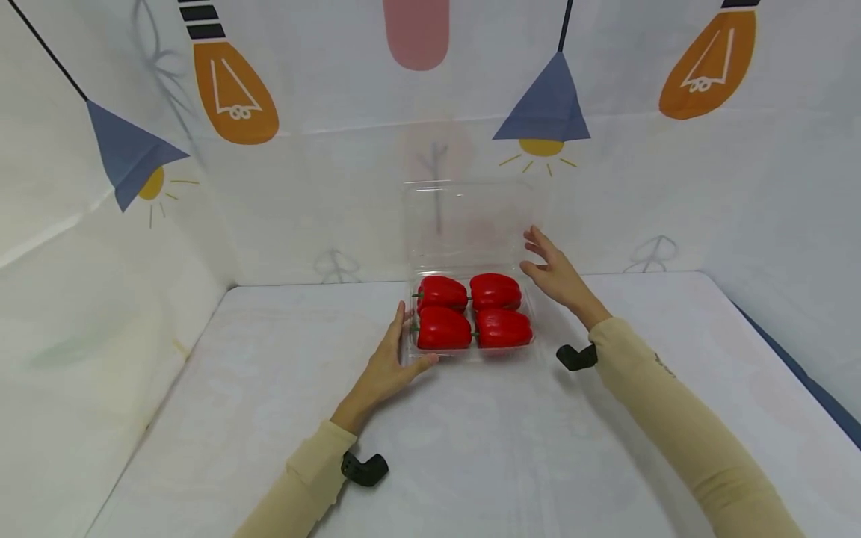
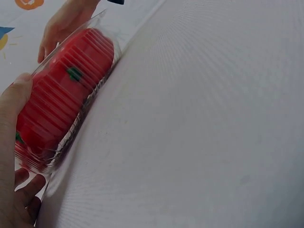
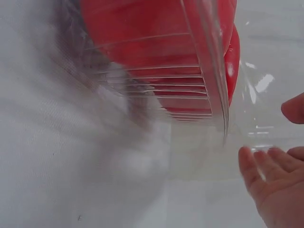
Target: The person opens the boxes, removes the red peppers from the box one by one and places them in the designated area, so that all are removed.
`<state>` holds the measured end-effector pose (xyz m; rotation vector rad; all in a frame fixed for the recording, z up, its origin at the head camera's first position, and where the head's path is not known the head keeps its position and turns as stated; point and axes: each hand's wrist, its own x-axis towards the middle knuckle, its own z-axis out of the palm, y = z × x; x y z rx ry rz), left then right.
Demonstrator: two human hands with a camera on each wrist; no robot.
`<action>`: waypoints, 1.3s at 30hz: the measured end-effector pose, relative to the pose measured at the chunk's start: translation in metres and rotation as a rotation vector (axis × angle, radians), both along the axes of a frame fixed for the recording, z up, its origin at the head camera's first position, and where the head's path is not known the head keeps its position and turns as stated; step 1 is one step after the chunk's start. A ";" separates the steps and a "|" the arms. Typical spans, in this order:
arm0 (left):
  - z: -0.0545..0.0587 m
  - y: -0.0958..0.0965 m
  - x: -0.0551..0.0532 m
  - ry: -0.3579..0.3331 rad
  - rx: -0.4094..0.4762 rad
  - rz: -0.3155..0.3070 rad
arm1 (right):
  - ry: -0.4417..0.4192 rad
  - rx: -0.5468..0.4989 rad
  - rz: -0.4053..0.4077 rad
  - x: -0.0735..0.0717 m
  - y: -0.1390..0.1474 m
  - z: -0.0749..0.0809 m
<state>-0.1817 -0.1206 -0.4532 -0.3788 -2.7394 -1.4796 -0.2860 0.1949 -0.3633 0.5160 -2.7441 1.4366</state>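
A clear plastic clamshell container (image 1: 494, 354) sits near the back of the table, holding several red bell peppers (image 1: 444, 329) in two rows. Its transparent lid (image 1: 464, 224) stands raised at the back. My left hand (image 1: 383, 373) rests at the container's front left corner, fingers straight along the left side and thumb by the front edge. In the left wrist view, green stems show through the ribbed wall. Beside the lid's right edge is my right hand (image 1: 554, 276), its fingers spread and nothing in its grasp.
A white cloth covers the table (image 1: 498, 448). Behind it hangs a pale curtain (image 1: 323, 194) printed with lamps and bulbs, close to the raised lid. Dark wrist mounts (image 1: 365, 471) stick out from both sleeves.
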 end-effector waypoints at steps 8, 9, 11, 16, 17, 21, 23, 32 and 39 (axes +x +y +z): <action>-0.003 -0.001 0.001 0.005 -0.019 -0.001 | 0.098 0.059 -0.046 0.010 0.000 -0.001; -0.003 -0.001 0.001 0.005 -0.018 -0.001 | 0.113 0.056 -0.048 0.013 0.000 -0.001; -0.003 -0.001 0.001 0.001 -0.018 0.002 | 0.135 0.060 -0.054 0.017 0.000 -0.002; -0.003 -0.001 0.001 -0.002 -0.028 0.005 | 0.145 0.077 -0.057 0.028 0.002 -0.006; -0.003 -0.001 0.001 -0.004 -0.031 0.007 | 0.146 0.079 -0.053 0.030 0.002 -0.008; -0.003 -0.001 0.001 -0.006 -0.035 0.007 | 0.133 0.101 -0.033 0.039 0.002 -0.012; -0.003 -0.001 0.001 -0.001 -0.035 0.006 | 0.122 0.112 -0.025 0.043 0.001 -0.013; -0.001 -0.001 0.001 0.002 -0.035 0.005 | 0.089 0.151 0.019 0.059 -0.005 -0.016; -0.003 -0.002 0.000 -0.001 -0.031 0.007 | 0.107 0.145 0.078 0.068 -0.009 -0.020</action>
